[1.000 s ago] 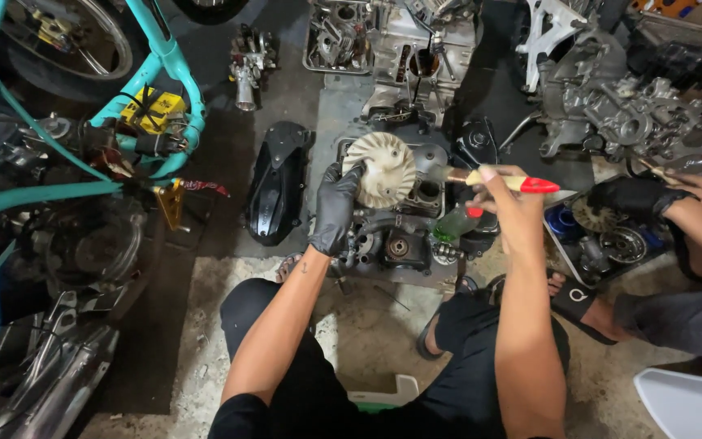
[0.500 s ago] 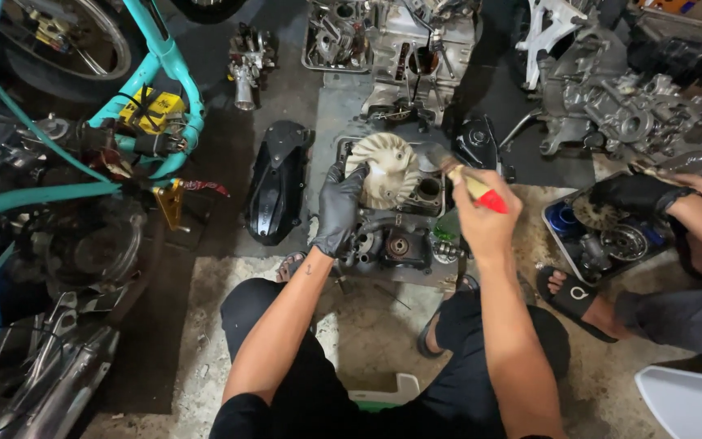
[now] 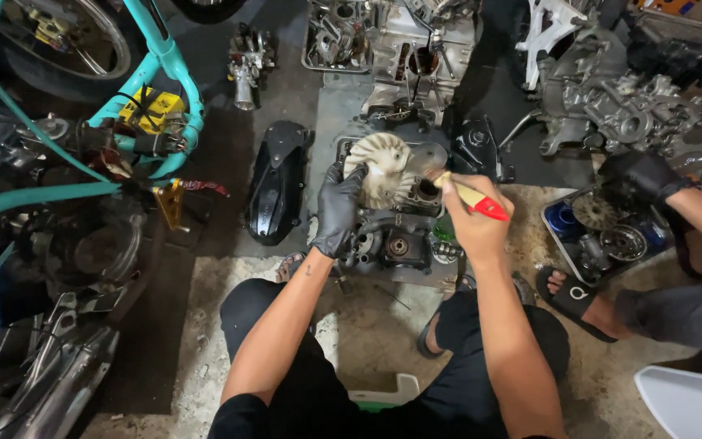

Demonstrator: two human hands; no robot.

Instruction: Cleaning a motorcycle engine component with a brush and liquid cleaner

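At frame centre our gloved left hand grips the pale fan wheel; our right hand holds a brush, its bristles hidden against the engine.

**One head-worn view, looking straight down**

The single camera sits on the person's head, facing steeply down over both forearms at the workshop floor, close above the engine block. No second view overlaps it.

Gloved left hand steadies the finned pulley; bare right hand grips a paintbrush beside it.
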